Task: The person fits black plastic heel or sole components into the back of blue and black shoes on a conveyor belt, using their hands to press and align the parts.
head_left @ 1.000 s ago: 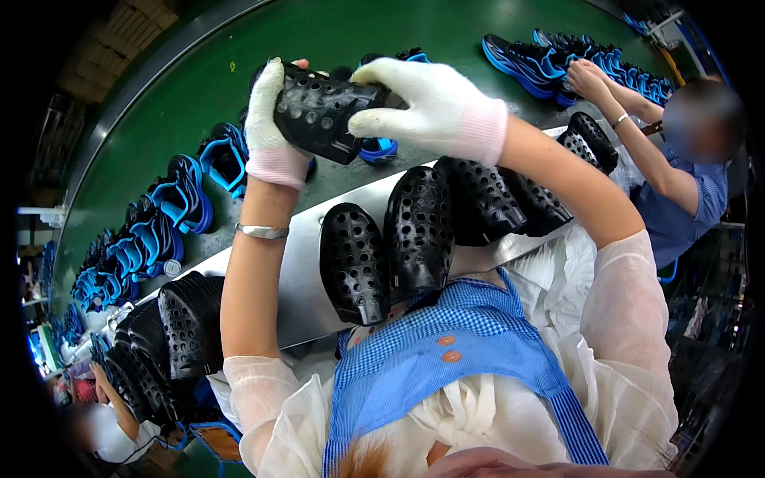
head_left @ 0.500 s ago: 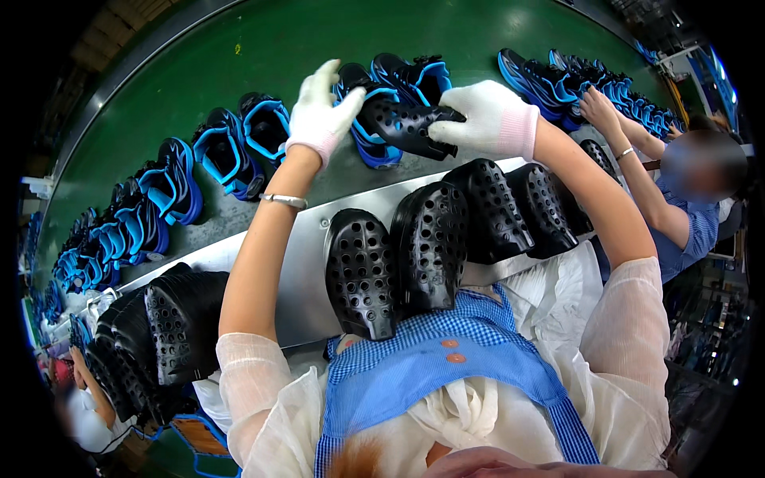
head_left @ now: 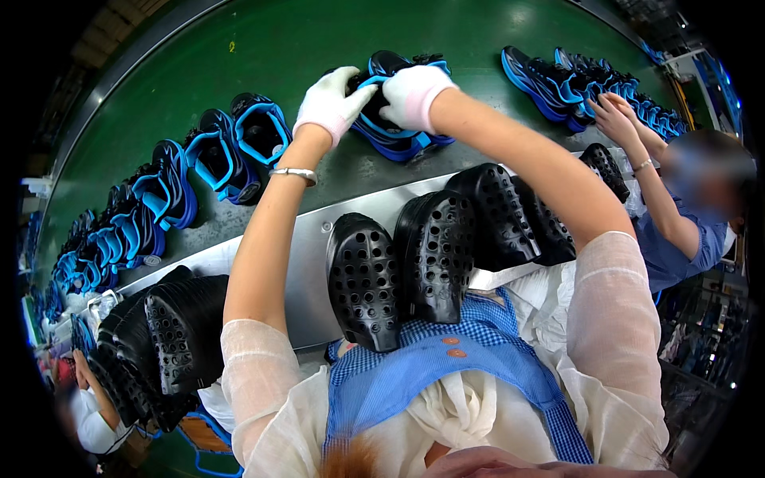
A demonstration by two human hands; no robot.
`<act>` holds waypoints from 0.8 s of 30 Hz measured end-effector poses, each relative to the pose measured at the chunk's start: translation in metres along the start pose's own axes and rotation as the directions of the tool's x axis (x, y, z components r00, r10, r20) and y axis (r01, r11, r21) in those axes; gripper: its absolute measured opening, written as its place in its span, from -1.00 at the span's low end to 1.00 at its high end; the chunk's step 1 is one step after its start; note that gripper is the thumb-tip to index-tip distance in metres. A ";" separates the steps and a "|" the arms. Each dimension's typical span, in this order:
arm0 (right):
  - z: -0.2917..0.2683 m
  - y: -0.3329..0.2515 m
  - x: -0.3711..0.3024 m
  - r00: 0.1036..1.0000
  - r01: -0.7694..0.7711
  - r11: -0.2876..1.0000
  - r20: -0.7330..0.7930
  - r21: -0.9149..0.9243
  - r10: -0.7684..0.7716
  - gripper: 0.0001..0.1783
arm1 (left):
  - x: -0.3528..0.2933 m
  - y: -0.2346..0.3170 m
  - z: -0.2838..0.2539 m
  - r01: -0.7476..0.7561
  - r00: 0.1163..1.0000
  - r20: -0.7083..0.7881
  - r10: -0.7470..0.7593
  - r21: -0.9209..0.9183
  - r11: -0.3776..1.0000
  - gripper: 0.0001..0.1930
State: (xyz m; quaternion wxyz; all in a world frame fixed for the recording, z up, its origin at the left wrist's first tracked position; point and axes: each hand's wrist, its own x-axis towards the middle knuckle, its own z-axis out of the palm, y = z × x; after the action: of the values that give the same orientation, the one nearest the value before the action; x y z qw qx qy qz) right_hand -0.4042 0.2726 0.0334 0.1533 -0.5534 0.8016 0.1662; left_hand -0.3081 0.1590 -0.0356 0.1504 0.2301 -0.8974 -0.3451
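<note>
Both of my hands wear white knit gloves. My left hand [head_left: 333, 102] is closed on the left side of a black and blue sneaker [head_left: 398, 146], thumb and fingers at its upper. Over the same sneaker's opening, my right hand [head_left: 416, 95] has its fingers curled down. The black perforated shoe insert it carried is now hidden beneath the hand, at the opening. A second sneaker [head_left: 388, 62] stands right behind. In front of me, several perforated black shoe inserts [head_left: 363, 279] lean along the metal ledge [head_left: 307, 239].
Sneakers [head_left: 171, 187] line the green table [head_left: 295, 40] on the left, and another row [head_left: 542, 88] runs along the right. More black inserts [head_left: 171, 331] are stacked at my left. A co-worker's hands [head_left: 617, 115] are by the right row; another person [head_left: 92, 406] is at the lower left.
My right hand has moved left, taking the shoe insert down into the sneaker's opening. My left hand has lowered and shifted right, closing onto the sneaker.
</note>
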 end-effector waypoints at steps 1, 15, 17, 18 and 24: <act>0.010 -0.002 0.007 1.000 0.012 1.000 0.017 -0.007 -0.012 -0.69 | -0.005 0.003 -0.002 0.008 0.999 -0.040 -0.008 0.002 1.000 -0.60; 0.015 0.002 0.050 0.929 -0.070 0.960 0.368 0.270 -0.036 -0.69 | -0.044 0.014 0.031 -0.257 0.855 0.469 0.224 0.007 0.966 -0.43; 0.033 0.003 0.052 0.981 0.005 0.968 0.188 0.252 -0.055 -0.70 | -0.028 0.028 0.027 0.295 0.613 0.776 -0.150 -0.048 0.954 -0.38; 0.041 0.004 0.053 0.997 0.074 0.973 -0.006 0.217 -0.074 -0.70 | -0.025 0.026 0.033 0.248 0.642 0.759 -0.111 -0.069 0.966 -0.33; 0.044 0.005 0.053 0.999 0.048 0.980 0.010 0.194 -0.051 -0.68 | -0.013 0.032 0.038 0.184 0.591 0.779 -0.209 0.122 0.975 -0.34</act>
State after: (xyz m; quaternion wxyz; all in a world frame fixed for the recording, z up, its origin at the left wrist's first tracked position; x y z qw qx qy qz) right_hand -0.4240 0.2495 -0.0285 0.2166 -0.5543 0.7988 0.0878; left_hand -0.3229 0.2079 -0.0419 -0.3009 0.1546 -0.8458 -0.4125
